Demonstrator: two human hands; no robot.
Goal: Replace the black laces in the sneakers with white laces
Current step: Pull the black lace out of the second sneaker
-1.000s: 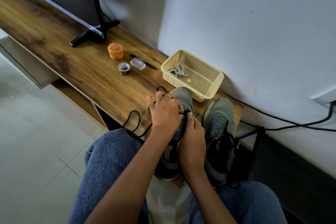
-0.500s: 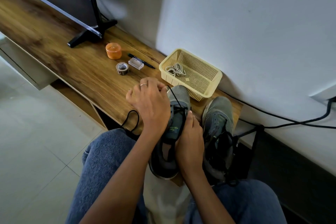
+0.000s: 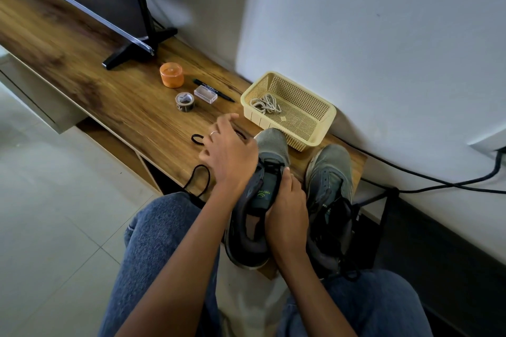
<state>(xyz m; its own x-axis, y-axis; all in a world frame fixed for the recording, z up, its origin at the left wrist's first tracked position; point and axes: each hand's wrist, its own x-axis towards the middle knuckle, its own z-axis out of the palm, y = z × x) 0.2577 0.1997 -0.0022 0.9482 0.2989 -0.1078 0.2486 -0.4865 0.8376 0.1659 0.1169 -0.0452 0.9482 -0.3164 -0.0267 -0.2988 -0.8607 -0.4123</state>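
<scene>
Writing: green logo on the left sneaker's tongue, letters too small to read.
Left hand: fingers pinching the black lace, pulling it left over the wood-grain counter.
Right hand: fingers gripping the sneaker's side.
White laces: lying coiled in the perforated yellow plastic basket, far of the sneakers.

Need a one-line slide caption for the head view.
Left hand pulls black lace from sneaker, right hand steadying it.
</scene>
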